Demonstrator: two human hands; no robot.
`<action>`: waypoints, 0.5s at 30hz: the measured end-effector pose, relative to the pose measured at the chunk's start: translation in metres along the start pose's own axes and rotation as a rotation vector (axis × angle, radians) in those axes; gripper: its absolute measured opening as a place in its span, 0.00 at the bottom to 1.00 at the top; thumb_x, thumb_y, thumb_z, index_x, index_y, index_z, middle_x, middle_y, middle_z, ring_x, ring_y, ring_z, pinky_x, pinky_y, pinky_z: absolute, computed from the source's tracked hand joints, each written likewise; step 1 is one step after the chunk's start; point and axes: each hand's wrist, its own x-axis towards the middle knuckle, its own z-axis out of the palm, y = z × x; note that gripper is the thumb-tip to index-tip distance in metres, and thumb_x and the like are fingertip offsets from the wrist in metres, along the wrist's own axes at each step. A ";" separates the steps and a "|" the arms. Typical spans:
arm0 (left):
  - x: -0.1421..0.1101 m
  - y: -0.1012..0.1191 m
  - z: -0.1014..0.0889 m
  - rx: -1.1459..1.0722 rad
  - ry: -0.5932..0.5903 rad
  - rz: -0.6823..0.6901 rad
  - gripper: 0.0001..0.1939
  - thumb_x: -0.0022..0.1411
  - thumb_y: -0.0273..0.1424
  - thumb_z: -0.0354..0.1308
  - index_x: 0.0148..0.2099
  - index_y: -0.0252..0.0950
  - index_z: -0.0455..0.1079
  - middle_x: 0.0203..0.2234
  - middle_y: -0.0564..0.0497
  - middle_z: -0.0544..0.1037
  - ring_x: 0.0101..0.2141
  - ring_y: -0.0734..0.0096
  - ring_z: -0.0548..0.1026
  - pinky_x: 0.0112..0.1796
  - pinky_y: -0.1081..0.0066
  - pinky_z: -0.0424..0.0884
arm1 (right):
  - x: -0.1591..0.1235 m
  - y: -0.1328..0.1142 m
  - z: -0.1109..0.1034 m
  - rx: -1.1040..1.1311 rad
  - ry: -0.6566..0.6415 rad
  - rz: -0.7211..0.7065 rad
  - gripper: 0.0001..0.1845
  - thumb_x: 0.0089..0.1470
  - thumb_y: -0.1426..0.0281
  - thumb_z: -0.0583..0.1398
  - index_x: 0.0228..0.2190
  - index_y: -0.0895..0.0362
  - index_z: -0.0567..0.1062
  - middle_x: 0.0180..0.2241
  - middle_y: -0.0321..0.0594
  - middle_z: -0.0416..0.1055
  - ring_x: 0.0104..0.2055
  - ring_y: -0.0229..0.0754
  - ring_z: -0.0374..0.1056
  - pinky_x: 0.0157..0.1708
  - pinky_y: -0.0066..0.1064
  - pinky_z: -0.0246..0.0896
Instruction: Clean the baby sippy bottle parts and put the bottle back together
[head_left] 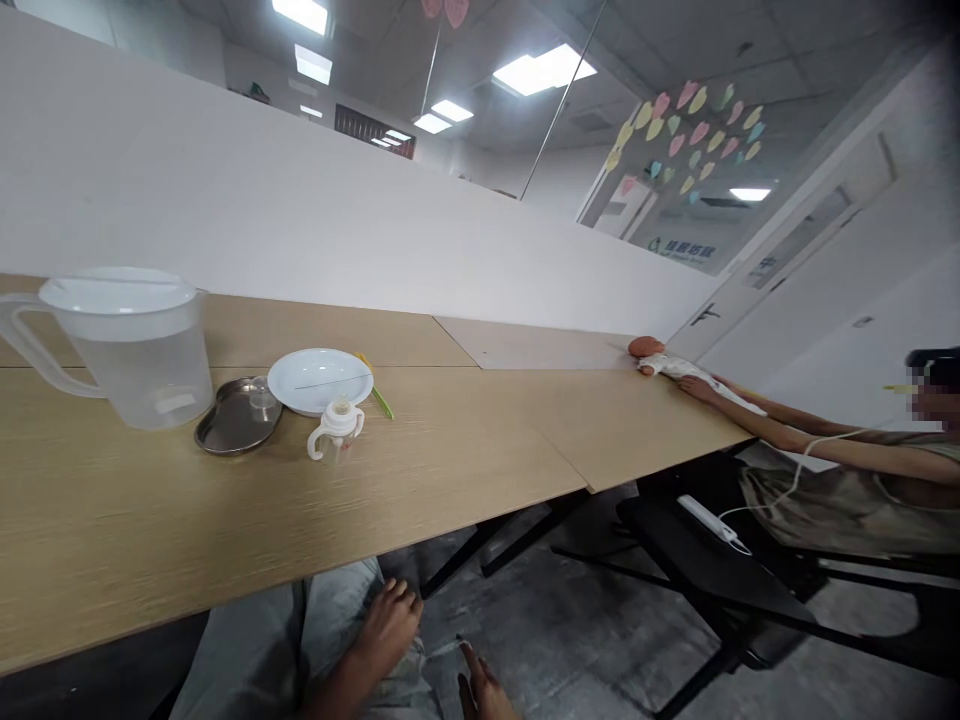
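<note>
On my feed: pitcher [150, 378] left on table [465, 430] | tray [231, 428] right of it | bowl [321, 375] behind bottle [340, 424] | doll [661, 360] far right

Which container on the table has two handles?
The small, white-collared clear bottle; the translucent plastic jug has one, the round white bowl and curved metal tray show none.

One pitcher [142, 360], one metal tray [229, 432], one white bowl [319, 367] and one bottle [340, 424] are in view. There is one doll [664, 362].
</note>
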 end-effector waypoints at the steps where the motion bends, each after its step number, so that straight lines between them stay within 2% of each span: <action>1: -0.001 -0.001 -0.003 0.011 -0.004 -0.029 0.17 0.67 0.27 0.50 0.54 0.31 0.73 0.52 0.39 0.75 0.60 0.56 0.65 0.63 0.56 0.54 | 0.004 0.002 0.006 0.032 0.026 -0.016 0.26 0.62 0.67 0.47 0.56 0.56 0.72 0.49 0.54 0.76 0.44 0.49 0.78 0.43 0.34 0.69; 3: -0.004 -0.002 -0.006 0.018 -0.014 -0.079 0.17 0.66 0.30 0.53 0.54 0.30 0.75 0.51 0.38 0.76 0.61 0.54 0.64 0.63 0.54 0.53 | 0.012 0.002 0.018 0.090 0.069 -0.048 0.27 0.64 0.58 0.46 0.55 0.55 0.73 0.48 0.52 0.77 0.45 0.50 0.77 0.43 0.34 0.71; 7: -0.012 0.000 -0.011 -0.026 0.015 -0.101 0.16 0.65 0.34 0.56 0.48 0.31 0.79 0.58 0.37 0.70 0.62 0.51 0.61 0.63 0.54 0.52 | 0.024 -0.014 0.031 0.200 0.130 -0.143 0.42 0.61 0.42 0.38 0.51 0.56 0.77 0.46 0.55 0.78 0.46 0.53 0.77 0.43 0.36 0.72; 9: -0.015 0.003 -0.010 -0.110 0.027 -0.055 0.15 0.64 0.37 0.58 0.43 0.32 0.80 0.55 0.39 0.72 0.59 0.52 0.64 0.61 0.56 0.55 | 0.026 -0.026 0.031 0.232 0.157 -0.184 0.48 0.59 0.39 0.34 0.48 0.56 0.78 0.43 0.55 0.79 0.44 0.51 0.78 0.42 0.35 0.72; 12: -0.015 0.010 -0.005 -0.221 0.001 0.002 0.16 0.66 0.37 0.55 0.36 0.34 0.80 0.42 0.42 0.78 0.52 0.58 0.70 0.55 0.62 0.63 | 0.026 -0.041 0.025 0.262 0.210 -0.200 0.49 0.58 0.38 0.34 0.43 0.56 0.81 0.37 0.53 0.79 0.38 0.49 0.77 0.38 0.34 0.71; 15: -0.014 0.012 -0.003 -0.237 -0.013 -0.105 0.20 0.70 0.35 0.46 0.43 0.33 0.78 0.42 0.39 0.79 0.47 0.58 0.74 0.50 0.62 0.67 | 0.025 -0.052 0.017 0.287 0.310 -0.183 0.49 0.57 0.36 0.35 0.30 0.56 0.81 0.28 0.50 0.74 0.31 0.46 0.73 0.32 0.33 0.68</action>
